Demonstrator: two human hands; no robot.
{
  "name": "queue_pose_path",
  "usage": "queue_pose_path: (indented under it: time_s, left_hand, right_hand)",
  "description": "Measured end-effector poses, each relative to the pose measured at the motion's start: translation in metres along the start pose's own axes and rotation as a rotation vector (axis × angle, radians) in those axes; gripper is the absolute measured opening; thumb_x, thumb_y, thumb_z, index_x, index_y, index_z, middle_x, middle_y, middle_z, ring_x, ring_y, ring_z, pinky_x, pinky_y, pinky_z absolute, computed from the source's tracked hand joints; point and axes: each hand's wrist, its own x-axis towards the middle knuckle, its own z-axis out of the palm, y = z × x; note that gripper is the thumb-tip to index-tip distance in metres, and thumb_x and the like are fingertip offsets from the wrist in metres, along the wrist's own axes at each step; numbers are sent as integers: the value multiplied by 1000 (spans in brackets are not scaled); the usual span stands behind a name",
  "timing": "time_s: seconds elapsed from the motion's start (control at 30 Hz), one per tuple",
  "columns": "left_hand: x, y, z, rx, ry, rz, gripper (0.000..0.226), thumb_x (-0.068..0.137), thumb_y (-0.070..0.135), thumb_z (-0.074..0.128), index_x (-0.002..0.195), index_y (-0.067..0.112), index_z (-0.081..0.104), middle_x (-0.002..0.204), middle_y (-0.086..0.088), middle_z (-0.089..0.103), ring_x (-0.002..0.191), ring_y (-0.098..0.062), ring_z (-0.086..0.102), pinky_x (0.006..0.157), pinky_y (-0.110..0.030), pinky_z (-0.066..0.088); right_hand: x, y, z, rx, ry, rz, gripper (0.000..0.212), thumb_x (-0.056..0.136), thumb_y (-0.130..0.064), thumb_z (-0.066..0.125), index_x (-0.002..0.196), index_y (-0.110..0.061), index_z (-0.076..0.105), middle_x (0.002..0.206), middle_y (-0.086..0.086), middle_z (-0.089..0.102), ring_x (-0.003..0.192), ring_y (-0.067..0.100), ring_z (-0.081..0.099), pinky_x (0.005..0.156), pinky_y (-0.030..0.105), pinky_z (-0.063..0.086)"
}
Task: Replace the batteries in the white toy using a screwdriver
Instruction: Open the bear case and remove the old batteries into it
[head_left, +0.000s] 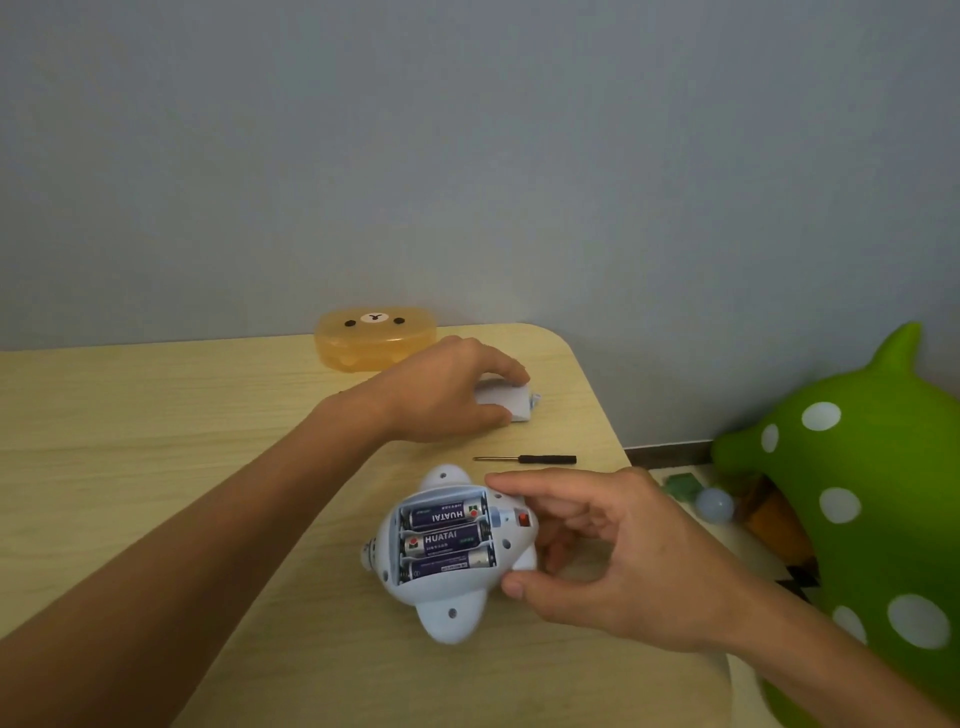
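Note:
The white toy (441, 597) lies belly-up on the wooden table (156, 441), its battery bay uncovered with three dark batteries (447, 538) inside. My right hand (613, 556) grips the toy's right end between thumb and fingers, next to a red switch. Farther back, my left hand (447, 389) rests over the white battery cover (511, 402), fingers closed on it against the table. A small black-handled screwdriver (530, 459) lies loose between the two hands, its tip pointing left.
An orange bear-face box (376, 338) stands at the table's back edge near the grey wall. Past the table's right edge, a green spotted inflatable toy (857, 467) and a pale ball (714, 505) sit on the floor.

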Motion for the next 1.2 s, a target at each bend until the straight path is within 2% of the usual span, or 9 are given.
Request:
queue_pose_path:
  time_s: [0.17, 0.3, 0.4, 0.5, 0.73, 0.87, 0.97, 1.07, 1.2]
  left_hand:
    - [-41, 8, -12, -34, 158, 141, 27, 97, 25, 73, 124, 26, 74, 127, 12, 72, 119, -6, 65, 105, -36, 50]
    - [-94, 23, -24, -119, 204, 210, 19, 96, 25, 73, 114, 29, 74, 112, 19, 70, 110, -7, 67, 92, -25, 49]
    - [-121, 27, -29, -162, 137, 175, 25, 91, 40, 76, 115, 34, 72, 114, 20, 69, 112, -10, 67, 93, -30, 52]
    - [-136, 26, -24, -140, 33, 129, 51, 78, 58, 84, 122, 41, 66, 122, 22, 65, 117, -7, 64, 94, -28, 52]
    - [-147, 19, -8, -246, 92, 90, 63, 74, 58, 89, 129, 44, 62, 132, 20, 63, 124, -12, 61, 95, -31, 55]
    - [-154, 11, -1, -362, 100, 35, 69, 71, 53, 93, 132, 41, 62, 138, 16, 60, 129, -12, 60, 97, -29, 55]
    - [-156, 8, -2, -385, 70, 26, 68, 73, 50, 93, 133, 41, 62, 140, 18, 59, 131, -9, 59, 100, -28, 55]
    - [-151, 1, -21, -388, 56, 25, 67, 73, 55, 89, 132, 40, 64, 139, 20, 62, 132, -8, 59, 103, -27, 53]
    - [-114, -40, -62, -259, 261, -68, 62, 74, 58, 85, 130, 37, 69, 130, 19, 68, 124, -4, 64, 104, -32, 55]
  right_hand:
    - [-1, 2, 0, 2, -5, -1, 60, 84, -11, 88, 139, -26, 68, 117, -12, 83, 97, 15, 78, 83, 28, 62]
    - [-1, 5, 0, -3, -8, -16, 59, 84, -11, 88, 138, -28, 68, 118, -7, 83, 97, 21, 77, 83, 36, 63]
    - [0, 4, 0, -6, -20, -31, 58, 85, -14, 87, 136, -32, 69, 118, -3, 82, 96, 28, 75, 82, 44, 62]
    - [1, 2, -1, -48, -40, -35, 59, 85, -20, 87, 138, -36, 68, 117, -6, 81, 92, 21, 73, 82, 46, 61]
    - [0, -6, -2, -138, -52, -5, 61, 84, -27, 89, 138, -43, 67, 108, -18, 79, 88, 5, 69, 81, 36, 61]
    - [4, -13, -12, -266, -86, 21, 74, 73, -62, 88, 141, -50, 62, 112, -27, 76, 94, 7, 72, 84, 31, 61]
    - [15, -29, -28, -357, -95, 49, 84, 62, -88, 71, 139, -53, 63, 116, -43, 70, 95, -3, 74, 86, 27, 61]
    - [49, -41, -44, -379, 33, 10, 81, 64, -86, 65, 131, -42, 71, 117, -29, 76, 94, -5, 75, 82, 23, 60]
    - [125, -35, -45, -556, 20, 31, 88, 68, -80, 71, 142, -32, 64, 138, -18, 69, 108, -2, 71, 94, 26, 59]
